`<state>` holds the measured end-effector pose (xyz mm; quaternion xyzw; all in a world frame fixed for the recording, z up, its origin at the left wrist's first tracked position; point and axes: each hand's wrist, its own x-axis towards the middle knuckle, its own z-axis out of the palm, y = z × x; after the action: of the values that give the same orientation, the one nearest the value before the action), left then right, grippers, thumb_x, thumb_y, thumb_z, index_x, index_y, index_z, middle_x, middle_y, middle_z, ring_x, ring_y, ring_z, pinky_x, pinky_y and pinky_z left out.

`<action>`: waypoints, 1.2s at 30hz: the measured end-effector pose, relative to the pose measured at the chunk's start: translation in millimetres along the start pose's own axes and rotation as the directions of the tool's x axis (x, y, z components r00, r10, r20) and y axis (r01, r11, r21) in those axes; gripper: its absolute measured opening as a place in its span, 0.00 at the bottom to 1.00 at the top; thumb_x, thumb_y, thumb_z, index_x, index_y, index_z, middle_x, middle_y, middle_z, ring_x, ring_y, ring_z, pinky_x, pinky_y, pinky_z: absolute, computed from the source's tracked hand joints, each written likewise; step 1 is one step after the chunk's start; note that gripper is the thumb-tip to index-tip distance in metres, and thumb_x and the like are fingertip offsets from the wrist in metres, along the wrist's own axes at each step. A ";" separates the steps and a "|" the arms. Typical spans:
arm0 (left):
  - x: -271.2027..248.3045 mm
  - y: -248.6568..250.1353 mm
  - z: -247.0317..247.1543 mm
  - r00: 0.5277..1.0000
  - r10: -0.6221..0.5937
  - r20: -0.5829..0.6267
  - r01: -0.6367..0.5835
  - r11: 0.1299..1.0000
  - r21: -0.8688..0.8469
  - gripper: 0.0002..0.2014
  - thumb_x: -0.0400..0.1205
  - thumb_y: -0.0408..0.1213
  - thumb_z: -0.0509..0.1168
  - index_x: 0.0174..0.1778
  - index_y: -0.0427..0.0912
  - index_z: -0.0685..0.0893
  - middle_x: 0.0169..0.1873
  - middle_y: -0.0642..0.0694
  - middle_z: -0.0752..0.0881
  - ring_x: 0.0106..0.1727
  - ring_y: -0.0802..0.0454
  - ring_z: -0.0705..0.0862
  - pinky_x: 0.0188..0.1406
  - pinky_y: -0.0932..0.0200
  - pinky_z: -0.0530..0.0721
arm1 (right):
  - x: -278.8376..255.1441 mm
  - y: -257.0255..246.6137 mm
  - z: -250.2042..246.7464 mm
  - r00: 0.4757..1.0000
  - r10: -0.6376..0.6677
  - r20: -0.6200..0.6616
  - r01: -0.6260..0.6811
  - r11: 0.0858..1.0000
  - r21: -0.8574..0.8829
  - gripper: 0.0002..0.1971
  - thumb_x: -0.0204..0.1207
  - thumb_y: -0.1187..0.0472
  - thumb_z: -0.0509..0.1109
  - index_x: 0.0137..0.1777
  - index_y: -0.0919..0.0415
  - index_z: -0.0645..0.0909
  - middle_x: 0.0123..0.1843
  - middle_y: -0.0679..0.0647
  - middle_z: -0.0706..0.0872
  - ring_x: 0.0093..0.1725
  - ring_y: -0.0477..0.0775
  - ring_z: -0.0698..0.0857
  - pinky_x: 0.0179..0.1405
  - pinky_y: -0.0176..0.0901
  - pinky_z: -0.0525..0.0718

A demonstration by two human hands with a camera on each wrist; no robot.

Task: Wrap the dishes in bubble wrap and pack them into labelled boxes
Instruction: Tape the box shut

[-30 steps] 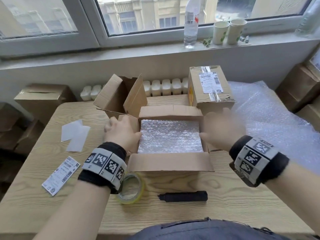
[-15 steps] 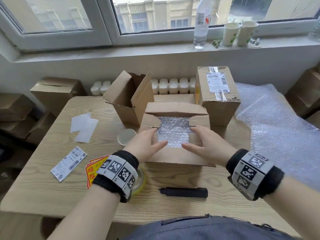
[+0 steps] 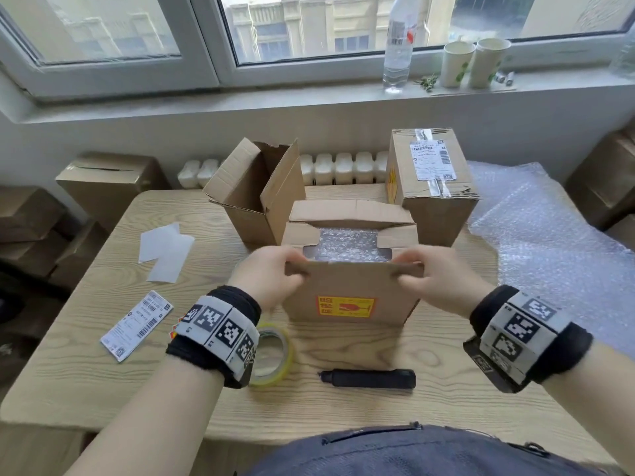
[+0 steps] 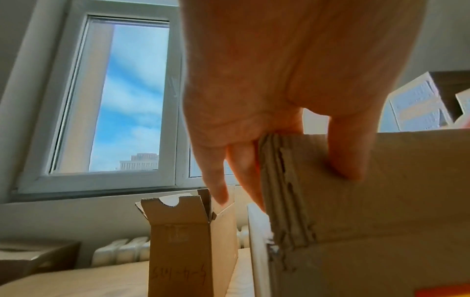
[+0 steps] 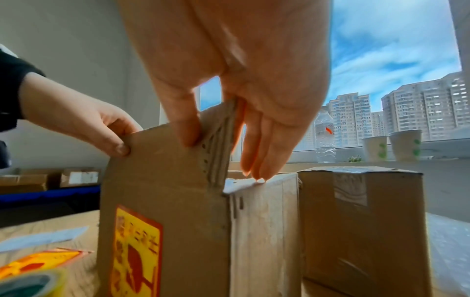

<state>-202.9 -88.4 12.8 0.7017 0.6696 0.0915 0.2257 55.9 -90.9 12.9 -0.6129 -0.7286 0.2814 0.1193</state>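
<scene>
Bubble wrap shows through the gap between the part-folded flaps of the cardboard box at the middle of the wooden table. The left hand pinches the near flap at its 9 o'clock corner, thumb outside and fingers inside, while the right hand pinches its 3 o'clock corner the same way. A tape roll lies at 7 o'clock from the box and a black cutter at 6 o'clock.

water bottle and two paper cups on windowsill, radiator behind table
</scene>
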 end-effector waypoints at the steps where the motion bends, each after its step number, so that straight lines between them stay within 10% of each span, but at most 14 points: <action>1: 4.5 -1.2 -1.8 0.998 -0.020 -0.056 0.022 0.999 0.025 0.17 0.77 0.46 0.69 0.63 0.52 0.83 0.60 0.52 0.84 0.63 0.51 0.80 0.61 0.55 0.79 | 6.2 3.1 -0.2 0.998 0.023 -0.061 -0.023 1.000 0.005 0.17 0.72 0.56 0.73 0.61 0.55 0.82 0.57 0.51 0.84 0.61 0.52 0.81 0.57 0.42 0.77; 5: 27.7 -4.8 1.1 0.981 -0.116 -0.153 0.128 0.989 0.069 0.30 0.74 0.50 0.71 0.72 0.48 0.73 0.65 0.44 0.79 0.65 0.44 0.78 0.63 0.48 0.79 | 30.5 10.2 6.4 0.979 0.160 -0.128 -0.165 0.986 -0.027 0.38 0.68 0.51 0.78 0.76 0.56 0.66 0.72 0.56 0.71 0.72 0.55 0.71 0.71 0.48 0.69; 13: 68.1 -8.9 -0.5 0.981 -0.174 0.080 0.188 0.954 -0.234 0.58 0.68 0.35 0.80 0.84 0.45 0.43 0.81 0.42 0.61 0.80 0.47 0.63 0.77 0.53 0.63 | 68.2 13.2 1.1 0.961 0.276 0.028 -0.274 0.926 0.261 0.59 0.59 0.62 0.85 0.84 0.56 0.48 0.80 0.56 0.64 0.77 0.55 0.67 0.67 0.37 0.66; 28: 71.0 -12.9 5.1 0.992 -0.122 -0.013 0.114 0.955 -0.274 0.68 0.63 0.32 0.82 0.81 0.61 0.34 0.80 0.41 0.58 0.77 0.46 0.67 0.76 0.47 0.68 | 71.3 22.9 7.9 0.941 0.271 -0.204 -0.201 0.930 0.309 0.49 0.62 0.66 0.81 0.81 0.56 0.57 0.69 0.57 0.73 0.66 0.53 0.74 0.59 0.41 0.73; 36: 64.3 -11.6 9.2 0.992 -0.097 -0.085 0.066 0.947 -0.314 0.56 0.65 0.29 0.80 0.81 0.58 0.51 0.73 0.45 0.66 0.68 0.52 0.74 0.70 0.53 0.74 | 68.7 36.5 8.0 0.947 0.192 -0.257 -0.107 0.944 0.311 0.23 0.63 0.64 0.80 0.55 0.54 0.75 0.58 0.55 0.81 0.57 0.54 0.80 0.53 0.46 0.79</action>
<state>-203.8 -27.1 -11.6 0.6236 0.6857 0.2212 0.3034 66.7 -23.8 -25.7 -0.6764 -0.6050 0.3039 0.2901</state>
